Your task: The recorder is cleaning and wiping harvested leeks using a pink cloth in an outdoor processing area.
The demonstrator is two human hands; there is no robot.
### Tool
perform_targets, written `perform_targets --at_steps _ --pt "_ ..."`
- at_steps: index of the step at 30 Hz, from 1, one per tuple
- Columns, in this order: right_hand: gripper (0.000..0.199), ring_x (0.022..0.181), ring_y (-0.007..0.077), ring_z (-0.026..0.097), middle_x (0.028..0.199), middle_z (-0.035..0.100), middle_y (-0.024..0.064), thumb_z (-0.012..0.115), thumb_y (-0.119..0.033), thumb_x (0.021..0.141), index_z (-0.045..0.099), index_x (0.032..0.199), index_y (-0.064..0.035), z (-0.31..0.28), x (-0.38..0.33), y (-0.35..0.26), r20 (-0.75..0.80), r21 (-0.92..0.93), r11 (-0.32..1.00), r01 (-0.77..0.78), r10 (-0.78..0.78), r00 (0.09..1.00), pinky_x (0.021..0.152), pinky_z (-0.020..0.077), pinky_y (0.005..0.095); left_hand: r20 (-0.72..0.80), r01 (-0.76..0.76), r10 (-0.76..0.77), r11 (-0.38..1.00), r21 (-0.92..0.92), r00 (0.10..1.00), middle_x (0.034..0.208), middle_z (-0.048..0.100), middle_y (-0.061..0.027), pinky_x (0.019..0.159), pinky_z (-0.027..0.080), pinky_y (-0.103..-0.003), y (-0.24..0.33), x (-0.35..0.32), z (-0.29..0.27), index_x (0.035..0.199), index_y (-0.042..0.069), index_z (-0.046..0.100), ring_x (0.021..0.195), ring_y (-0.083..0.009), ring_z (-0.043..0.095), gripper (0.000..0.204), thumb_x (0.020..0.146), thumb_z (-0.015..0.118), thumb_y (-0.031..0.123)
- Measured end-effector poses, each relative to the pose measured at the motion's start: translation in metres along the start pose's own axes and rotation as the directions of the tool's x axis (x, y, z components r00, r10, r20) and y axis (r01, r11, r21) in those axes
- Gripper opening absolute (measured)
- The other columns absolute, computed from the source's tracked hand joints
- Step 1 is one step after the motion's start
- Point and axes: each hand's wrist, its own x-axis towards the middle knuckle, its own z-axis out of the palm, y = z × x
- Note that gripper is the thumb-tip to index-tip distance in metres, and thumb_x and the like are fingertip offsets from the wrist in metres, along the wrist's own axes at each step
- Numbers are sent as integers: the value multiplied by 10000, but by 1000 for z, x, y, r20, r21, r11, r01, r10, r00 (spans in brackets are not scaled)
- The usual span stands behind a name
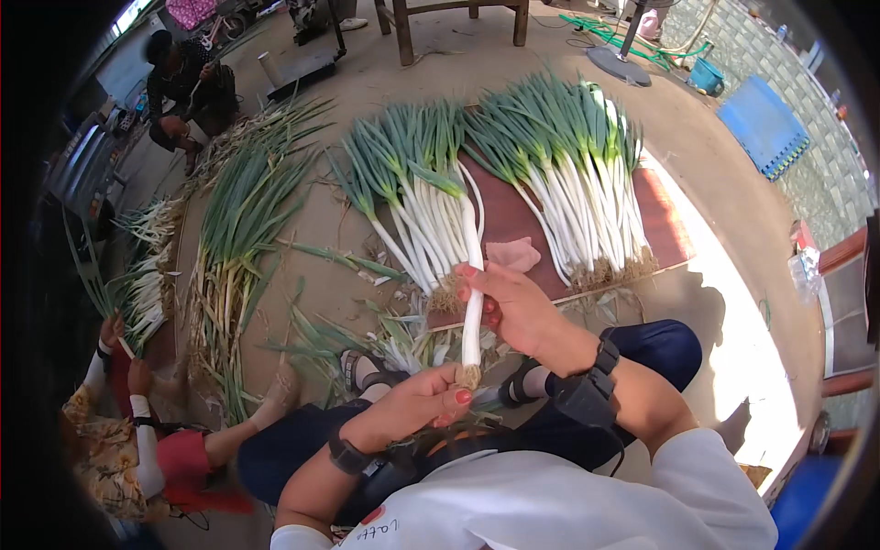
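A long green onion (472, 332) with a thick white stalk slants away in front of me, its root end toward my body. My right hand (518, 310) is closed around the lower part of the stalk. Right by the roots, the fingers of my left hand (417, 403) pinch the end of the same onion. Beyond my hands lies a row of peeled green onions (422, 225), partly behind the held stalk. A second row of peeled onions (587, 211) is to its right. Both rest on a reddish mat (669, 225), roots toward me.
Unpeeled onions (225, 266) lie heaped on the left. Stripped leaves (403, 339) litter the ground before my feet. A pink cloth (513, 255) sits between the rows. One person (115, 440) works at lower left, another (188, 92) squats far left. A blue plastic panel (763, 124) leans at right.
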Motion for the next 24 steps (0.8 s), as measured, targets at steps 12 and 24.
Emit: perform_targets --at_steps 12,24 --pt "356 667 34 429 862 507 -7 454 -167 902 425 1192 36 -23 -42 -194 249 -132 910 393 -353 902 567 381 152 -343 155 -21 917 367 939 564 405 46 455 275 -189 -40 44 -75 661 104 425 484 -38 329 304 862 555 292" --pt "311 765 33 478 914 552 -17 556 -170 832 560 1113 -37 -105 -30 -291 299 -643 356 678 -699 650 611 423 197 -528 230 -86 949 214 845 633 457 41 489 313 -184 -79 63 -95 854 83 484 523 -51 397 200 882 515 278"
